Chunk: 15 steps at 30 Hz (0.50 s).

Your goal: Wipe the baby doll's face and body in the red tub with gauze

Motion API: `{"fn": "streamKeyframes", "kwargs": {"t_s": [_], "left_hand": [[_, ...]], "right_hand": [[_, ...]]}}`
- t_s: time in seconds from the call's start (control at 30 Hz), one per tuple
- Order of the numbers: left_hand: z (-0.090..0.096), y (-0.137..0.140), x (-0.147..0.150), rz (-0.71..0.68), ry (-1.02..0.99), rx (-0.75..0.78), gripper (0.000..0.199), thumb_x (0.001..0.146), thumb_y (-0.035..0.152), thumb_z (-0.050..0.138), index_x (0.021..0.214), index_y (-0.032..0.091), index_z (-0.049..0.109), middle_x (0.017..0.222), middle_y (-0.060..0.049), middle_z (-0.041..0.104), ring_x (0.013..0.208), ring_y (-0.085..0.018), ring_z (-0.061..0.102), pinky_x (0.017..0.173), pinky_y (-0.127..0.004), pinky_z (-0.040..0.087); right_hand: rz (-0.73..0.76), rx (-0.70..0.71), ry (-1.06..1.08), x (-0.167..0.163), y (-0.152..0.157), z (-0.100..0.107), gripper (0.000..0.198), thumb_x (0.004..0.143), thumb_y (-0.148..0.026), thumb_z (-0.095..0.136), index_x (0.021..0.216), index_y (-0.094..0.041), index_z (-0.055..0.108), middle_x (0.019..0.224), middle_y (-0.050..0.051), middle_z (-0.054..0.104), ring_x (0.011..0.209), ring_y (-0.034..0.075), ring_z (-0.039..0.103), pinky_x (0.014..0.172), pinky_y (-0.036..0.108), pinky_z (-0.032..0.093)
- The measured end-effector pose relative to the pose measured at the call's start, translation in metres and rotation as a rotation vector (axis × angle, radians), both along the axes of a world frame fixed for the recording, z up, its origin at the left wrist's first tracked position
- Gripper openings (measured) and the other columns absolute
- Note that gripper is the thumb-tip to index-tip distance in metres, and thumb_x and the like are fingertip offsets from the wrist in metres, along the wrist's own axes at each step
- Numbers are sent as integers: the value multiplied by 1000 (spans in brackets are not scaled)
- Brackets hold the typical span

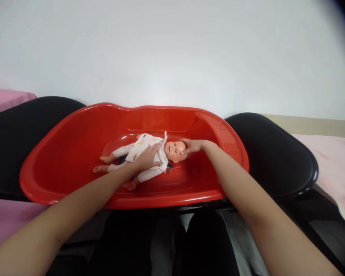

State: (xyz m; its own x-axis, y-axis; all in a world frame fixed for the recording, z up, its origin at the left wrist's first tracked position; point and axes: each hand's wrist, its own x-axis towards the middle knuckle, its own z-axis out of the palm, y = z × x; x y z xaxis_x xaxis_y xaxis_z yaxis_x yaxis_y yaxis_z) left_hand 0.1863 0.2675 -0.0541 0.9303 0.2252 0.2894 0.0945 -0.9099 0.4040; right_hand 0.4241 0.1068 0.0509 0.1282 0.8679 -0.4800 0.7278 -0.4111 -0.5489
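A baby doll (143,148) in a white patterned top and white trousers lies on its back in a red baby bathtub (60,149). Its head points to the right and its bare feet to the left. My left hand (148,157) rests flat on the doll's chest, fingers stretched over the top. At the crown of the doll's head, my right hand (191,146) holds on, with the thumb at the forehead and the fingers along the far side. Part of the doll's torso is hidden under my left hand.
Black chair seats (278,157) stick out at both ends of the tub. Pink cloth (14,218) lies at the left, and paler pink cloth (330,157) at the right. A white wall (172,53) rises behind. My dark-clothed legs (209,241) are below the tub's near rim.
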Motion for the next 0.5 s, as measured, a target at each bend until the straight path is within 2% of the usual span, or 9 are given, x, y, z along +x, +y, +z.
{"fn": "streamKeyframes", "kwargs": {"t_s": [0.03,0.1,0.17,0.23,0.33,0.5], "left_hand": [[-3,2,-1,7,24,28,81,71,38,74,142,15,42,151,-19,38,141,-38,33,115,-56,29],[-8,6,-3,18,63,91,78,75,42,72,143,17,43,153,-20,34,143,-40,28,115,-61,26],[-12,9,-5,45,59,134,70,80,44,67,141,18,46,151,-20,38,141,-42,31,112,-65,25],[-14,10,-7,99,43,150,72,81,44,67,142,15,45,144,-22,46,138,-42,35,112,-66,23],[-14,12,-10,152,49,133,78,76,44,71,142,12,45,137,-24,52,135,-42,39,113,-65,21],[-14,23,-16,179,59,57,73,73,48,73,135,19,51,148,-20,43,139,-41,34,112,-66,22]], "right_hand": [[3,4,1,0,1,-1,103,64,-56,78,150,-23,30,149,13,44,130,32,50,109,42,43],[14,19,12,2,1,-2,103,62,-57,79,149,-24,33,147,12,47,130,32,51,108,41,45],[20,27,23,3,2,-4,103,61,-57,80,148,-24,35,146,12,49,128,33,52,106,42,46],[20,30,29,3,2,-5,102,61,-58,79,147,-25,36,145,12,50,127,33,53,105,43,47],[13,33,28,2,1,-6,101,61,-60,79,146,-26,37,144,11,51,126,32,54,105,42,48],[25,21,10,3,1,-6,101,63,-62,76,147,-25,35,147,12,47,129,32,51,106,43,47]]}}
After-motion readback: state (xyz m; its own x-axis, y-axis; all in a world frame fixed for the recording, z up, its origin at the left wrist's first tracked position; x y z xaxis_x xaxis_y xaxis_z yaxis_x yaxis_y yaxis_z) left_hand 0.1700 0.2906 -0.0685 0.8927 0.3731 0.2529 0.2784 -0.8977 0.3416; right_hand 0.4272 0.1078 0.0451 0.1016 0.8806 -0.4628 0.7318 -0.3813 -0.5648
